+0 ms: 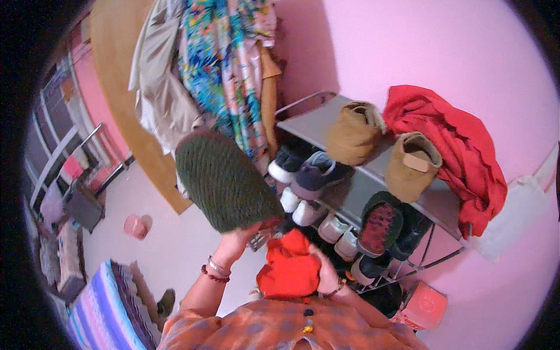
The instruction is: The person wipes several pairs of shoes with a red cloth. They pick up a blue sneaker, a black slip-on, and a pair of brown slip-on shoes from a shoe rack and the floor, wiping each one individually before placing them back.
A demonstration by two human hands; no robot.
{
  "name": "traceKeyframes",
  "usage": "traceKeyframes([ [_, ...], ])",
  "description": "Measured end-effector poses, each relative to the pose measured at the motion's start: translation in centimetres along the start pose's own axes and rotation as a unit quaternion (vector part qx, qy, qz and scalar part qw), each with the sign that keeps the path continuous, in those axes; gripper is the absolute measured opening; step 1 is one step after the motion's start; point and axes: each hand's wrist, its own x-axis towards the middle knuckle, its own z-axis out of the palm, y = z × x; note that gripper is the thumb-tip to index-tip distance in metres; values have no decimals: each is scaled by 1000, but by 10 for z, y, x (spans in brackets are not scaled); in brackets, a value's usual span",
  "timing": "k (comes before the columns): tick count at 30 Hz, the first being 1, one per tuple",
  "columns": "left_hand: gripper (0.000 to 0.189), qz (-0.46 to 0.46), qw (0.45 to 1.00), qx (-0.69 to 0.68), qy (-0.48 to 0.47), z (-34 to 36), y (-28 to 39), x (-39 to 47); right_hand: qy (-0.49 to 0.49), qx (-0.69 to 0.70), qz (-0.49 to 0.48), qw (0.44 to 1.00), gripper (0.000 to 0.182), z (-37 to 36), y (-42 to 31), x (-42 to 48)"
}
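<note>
My left hand [234,245] holds up a slipper [225,183], its dark green ridged sole facing the camera. In my right hand [326,271] is a bunched red cloth [291,267], held low in front of my checked shirt. To the right stands a shoe rack [442,197] with several pairs on its tiers. Two tan shoes, one farther back [355,133] and one nearer [413,164], rest on the top tier beside a draped red cloth [450,144]. A slipper with a dark red footbed [379,223] leans at the rack's front.
Clothes [214,74] hang behind the raised slipper, by a wooden panel [127,109]. A red box [424,306] is below the rack at right. A striped cloth [105,306] lies lower left. A pink object [135,227] and a dark slipper [166,302] are on the floor.
</note>
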Motion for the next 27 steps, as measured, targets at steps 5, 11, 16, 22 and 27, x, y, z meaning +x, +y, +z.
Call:
traceKeyframes([
  [5,34,-36,996,79,8,-13,-22,-73,-73,-393,-207,893,69,39,-5,27],
  [11,44,-68,996,-49,-3,-26,9,-107,-38,-727,-247,640,49,63,16,49],
  [16,47,18,952,196,233,-44,10,-136,-31,-730,-240,639,32,55,56,65],
  [22,32,26,988,-32,147,-53,34,-189,-21,-740,-164,652,33,64,117,74],
  [27,42,48,814,-500,292,-85,-2,-187,-148,-851,-162,477,28,96,191,50],
])
